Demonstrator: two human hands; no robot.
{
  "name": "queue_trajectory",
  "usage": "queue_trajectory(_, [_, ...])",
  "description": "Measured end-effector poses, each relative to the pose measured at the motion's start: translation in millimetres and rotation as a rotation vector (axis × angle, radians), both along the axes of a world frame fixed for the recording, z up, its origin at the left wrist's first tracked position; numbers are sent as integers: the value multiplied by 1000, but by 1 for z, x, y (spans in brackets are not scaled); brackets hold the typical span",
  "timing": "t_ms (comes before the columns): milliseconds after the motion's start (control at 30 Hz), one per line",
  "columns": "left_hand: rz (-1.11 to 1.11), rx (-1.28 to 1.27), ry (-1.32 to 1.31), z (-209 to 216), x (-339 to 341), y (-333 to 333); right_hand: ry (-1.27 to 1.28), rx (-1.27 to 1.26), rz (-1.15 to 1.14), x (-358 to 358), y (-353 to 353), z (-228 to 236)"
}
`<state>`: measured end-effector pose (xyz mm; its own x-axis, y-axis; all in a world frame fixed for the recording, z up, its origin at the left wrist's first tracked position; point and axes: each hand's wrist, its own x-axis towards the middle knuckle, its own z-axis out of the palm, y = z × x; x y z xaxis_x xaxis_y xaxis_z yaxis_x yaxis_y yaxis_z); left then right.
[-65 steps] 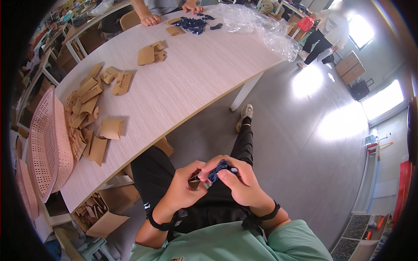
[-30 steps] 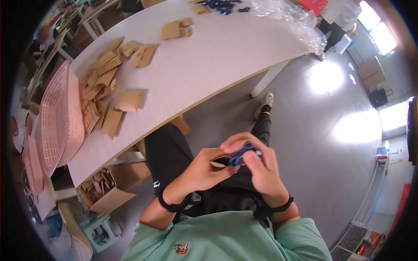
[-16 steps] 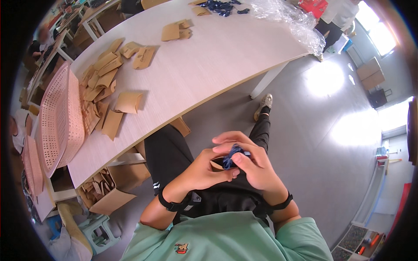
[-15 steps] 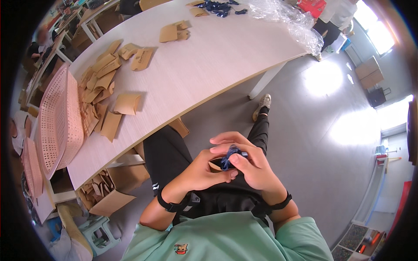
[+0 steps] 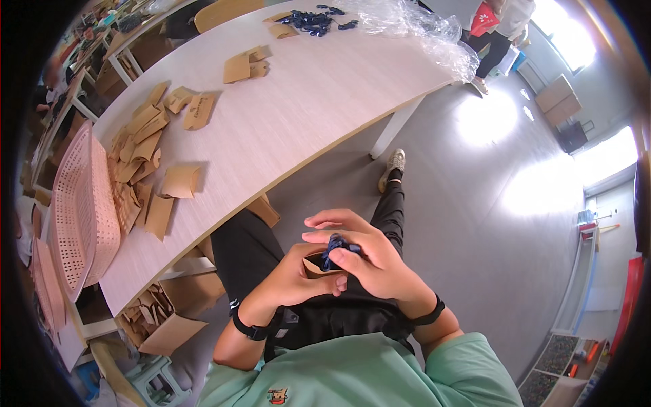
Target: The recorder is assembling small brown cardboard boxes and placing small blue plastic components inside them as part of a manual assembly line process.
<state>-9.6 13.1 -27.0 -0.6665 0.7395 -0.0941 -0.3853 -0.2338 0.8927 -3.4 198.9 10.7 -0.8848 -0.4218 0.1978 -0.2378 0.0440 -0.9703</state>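
Observation:
Over my lap, my left hand is wrapped round a small brown cardboard pillow box, whose open end faces up. My right hand pinches a dark blue bundle of thin, cord-like strands between thumb and fingers, right at the box's mouth. Whether part of the bundle is inside the box is hidden by my fingers. On the table, a loose pile of similar pillow boxes lies at the left. More dark blue bundles are heaped at the far edge.
A pink perforated basket stands at the table's left edge. Crumpled clear plastic covers the far right end. Below the table are a carton of cardboard pieces and a pale stool. Another person stands beyond the far end.
The bundle and my right hand have shifted slightly left, together with the box in my left hand. The whole view has moved a little. Both hands keep their grip.

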Motion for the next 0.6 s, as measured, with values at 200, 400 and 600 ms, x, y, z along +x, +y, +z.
queue_trajectory(200, [1,-11,6,2,5,0,95,70,1,4,-1,6])
queue_trajectory(400, [113,-71,163,-7,4,6,90,136,32,4,-2,8])
queue_trajectory(600, [207,-171,368,-1,5,12,185,149,68,0,0,-3])
